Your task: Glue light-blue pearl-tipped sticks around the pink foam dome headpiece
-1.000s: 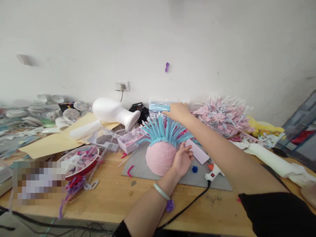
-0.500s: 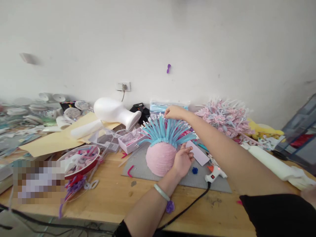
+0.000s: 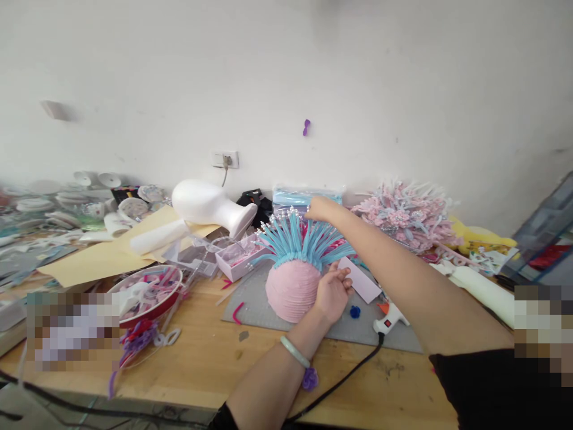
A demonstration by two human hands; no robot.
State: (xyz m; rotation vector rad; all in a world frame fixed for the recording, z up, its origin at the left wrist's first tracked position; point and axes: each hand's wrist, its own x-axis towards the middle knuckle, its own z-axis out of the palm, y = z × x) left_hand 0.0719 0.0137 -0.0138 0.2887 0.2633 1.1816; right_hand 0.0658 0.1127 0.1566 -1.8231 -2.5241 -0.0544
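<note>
A pink ribbed dome [image 3: 292, 289] sits on the grey cutting mat [image 3: 250, 301], topped by a fan of blue chenille stems [image 3: 295, 237] with white bead tips. My left hand [image 3: 333, 291], a pale bangle at its wrist, lies palm up against the dome's right side, its fingers loosely apart and holding nothing. Over the top of the fan, my right hand [image 3: 323, 209] has its fingertips pinched at the end of a blue chenille stem; the exact grip is partly hidden. Behind my left fingers lies a pale lilac card [image 3: 359, 279].
A white glue gun [image 3: 390, 319] rests at the mat's right, its black cord crossing the table edge. A blue flower piece [image 3: 355, 312], a lilac box [image 3: 242, 257], a white foam head [image 3: 208, 203], a red-rimmed basket [image 3: 152, 316] and a pink floral bundle [image 3: 405, 212] surround the work.
My right hand has shifted slightly right and down along the bead-tipped ends. My left hand stays beside the dome. The whole view has moved a little.
</note>
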